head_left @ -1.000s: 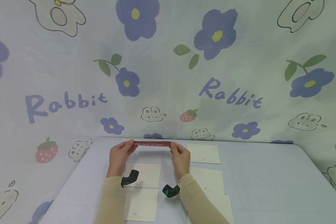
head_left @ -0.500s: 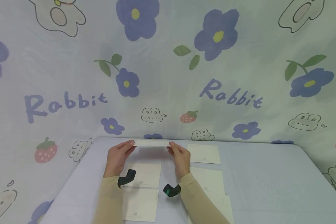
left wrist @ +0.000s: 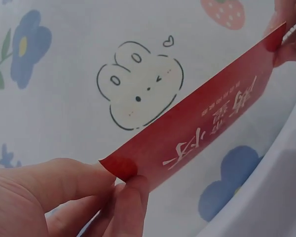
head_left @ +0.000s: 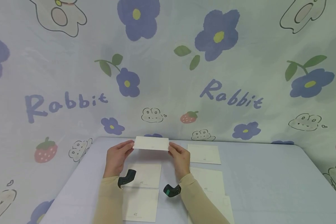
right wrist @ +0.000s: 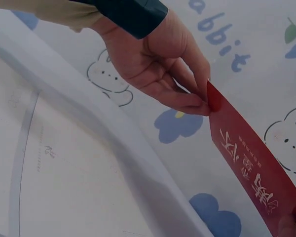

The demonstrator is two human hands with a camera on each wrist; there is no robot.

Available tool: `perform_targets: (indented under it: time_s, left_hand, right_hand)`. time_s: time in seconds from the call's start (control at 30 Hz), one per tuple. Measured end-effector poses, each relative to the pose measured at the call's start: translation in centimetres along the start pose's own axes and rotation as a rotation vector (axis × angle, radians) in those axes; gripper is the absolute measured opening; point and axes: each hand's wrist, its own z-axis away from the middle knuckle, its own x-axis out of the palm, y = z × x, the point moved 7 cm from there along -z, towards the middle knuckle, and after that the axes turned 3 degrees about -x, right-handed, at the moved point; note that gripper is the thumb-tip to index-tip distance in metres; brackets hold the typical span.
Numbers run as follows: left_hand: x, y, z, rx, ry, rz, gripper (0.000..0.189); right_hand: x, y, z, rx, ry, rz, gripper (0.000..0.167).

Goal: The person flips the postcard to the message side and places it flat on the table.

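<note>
Held up over the back of the table is a postcard [head_left: 151,143], its cream side facing the head camera. The other side of this postcard [left wrist: 212,113] is red with white brush-style characters, as both wrist views show. My left hand [head_left: 117,157] pinches its left end between thumb and fingers. At the opposite end, my right hand [head_left: 180,158] pinches it the same way; in the right wrist view the thumb and fingertips of that right hand [right wrist: 160,69] meet at the card's corner. Below lie cream cards [head_left: 145,175], partly covered by the left wrist.
More cream cards lie flat in two columns: one card [head_left: 141,203] at front left, others [head_left: 203,154] on the right, partly under the right forearm. The white table [head_left: 268,180] ends at a fabric backdrop [head_left: 168,77] printed with flowers and rabbits. Black cameras [head_left: 172,190] sit on the wrists.
The postcard has been turned: its red side showed in the head view a second ago, then a thin cream strip, and now more of the cream face. The hands have shifted only slightly.
</note>
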Motion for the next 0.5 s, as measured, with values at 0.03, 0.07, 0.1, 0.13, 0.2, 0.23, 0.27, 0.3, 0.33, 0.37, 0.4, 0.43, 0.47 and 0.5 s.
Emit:
perform_targets:
  time_s: [0.03, 0.07, 0.1, 0.13, 0.2, 0.23, 0.27, 0.3, 0.33, 0.37, 0.4, 0.43, 0.47, 0.5]
  left_hand:
    - [-0.04, 0.02, 0.02, 0.003, 0.006, -0.011, 0.043]
    - [-0.07, 0.05, 0.05, 0.007, 0.014, -0.025, 0.043]
    - [-0.09, 0.09, 0.1, 0.011, 0.022, -0.04, 0.043]
    - [-0.12, 0.12, 0.13, 0.015, 0.031, -0.06, 0.043]
    - [-0.19, 0.16, 0.19, 0.022, 0.05, -0.1, 0.043]
    - [-0.22, 0.18, 0.21, 0.025, 0.059, -0.119, 0.043]
    - [-0.25, 0.22, 0.25, 0.029, 0.067, -0.135, 0.043]
    - [-0.27, 0.25, 0.28, 0.032, 0.074, -0.146, 0.041]
    - [-0.28, 0.29, 0.31, 0.036, 0.08, -0.158, 0.04]
    - [-0.29, 0.33, 0.34, 0.039, 0.085, -0.171, 0.039]
    - [-0.3, 0.35, 0.34, 0.042, 0.089, -0.183, 0.038]
    - [-0.3, 0.38, 0.34, 0.046, 0.091, -0.197, 0.036]
    - [-0.29, 0.4, 0.35, 0.05, 0.093, -0.212, 0.035]
    - [-0.3, 0.39, 0.31, 0.051, 0.094, -0.23, 0.034]
  right_hand:
    - [0.0, 0.06, -0.03, 0.002, -0.002, 0.003, 0.026]
    - [0.01, 0.05, -0.02, 0.003, -0.002, 0.004, 0.026]
    - [0.0, 0.1, -0.05, 0.005, -0.001, 0.004, 0.025]
    - [0.0, 0.14, -0.07, 0.006, -0.002, 0.007, 0.025]
    - [-0.01, 0.22, -0.09, 0.012, 0.0, 0.008, 0.025]
    - [0.0, 0.22, -0.06, 0.015, 0.002, 0.008, 0.025]
    - [0.01, 0.19, -0.03, 0.014, 0.003, 0.009, 0.026]
    - [0.01, 0.2, 0.0, 0.014, 0.005, 0.013, 0.026]
    - [0.02, 0.18, 0.02, 0.011, 0.006, 0.018, 0.026]
    - [0.03, 0.21, 0.03, 0.013, 0.009, 0.018, 0.026]
    - [0.03, 0.21, 0.05, 0.012, 0.01, 0.021, 0.026]
    - [0.04, 0.23, 0.05, 0.009, 0.012, 0.024, 0.027]
    - [0.04, 0.24, 0.05, 0.005, 0.013, 0.027, 0.026]
    - [0.03, 0.29, 0.04, 0.004, 0.014, 0.032, 0.026]
